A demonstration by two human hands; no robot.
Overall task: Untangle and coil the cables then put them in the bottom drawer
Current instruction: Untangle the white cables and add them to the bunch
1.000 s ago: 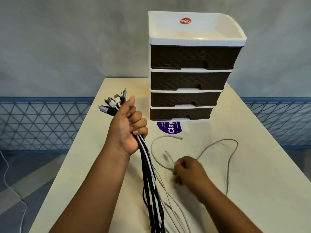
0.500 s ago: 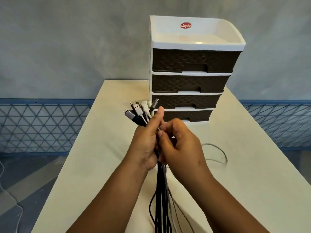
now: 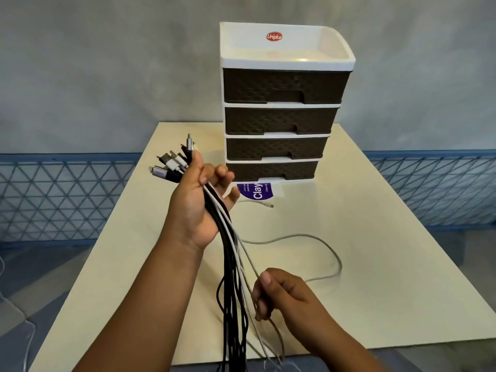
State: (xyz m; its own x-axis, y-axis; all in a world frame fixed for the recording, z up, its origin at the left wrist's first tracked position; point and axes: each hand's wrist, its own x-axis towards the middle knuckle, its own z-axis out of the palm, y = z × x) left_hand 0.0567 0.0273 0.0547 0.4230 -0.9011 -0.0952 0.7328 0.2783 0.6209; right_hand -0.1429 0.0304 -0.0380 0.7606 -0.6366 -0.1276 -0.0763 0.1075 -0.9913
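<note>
My left hand (image 3: 198, 208) is raised above the table and holds a bundle of black and white cables (image 3: 230, 264) near their plugs, which fan out past my thumb at upper left. The cords hang down over the table's front edge. Lower down, my right hand (image 3: 279, 296) pinches a thin grey cable (image 3: 316, 238) that loops out across the table to the right. The brown and white drawer unit (image 3: 281, 111) stands at the back of the table. Its bottom drawer (image 3: 273, 170) is closed.
A purple and white packet (image 3: 256, 191) lies in front of the drawer unit with a white plug end (image 3: 268, 204) beside it. The cream table (image 3: 375, 237) has a blue lattice railing (image 3: 53, 194) on both sides. A grey wall rises behind.
My right hand left the plug end of the bundle and slid down the grey cable to a point low on the cords. My left hand moved left, still holding the bundle.
</note>
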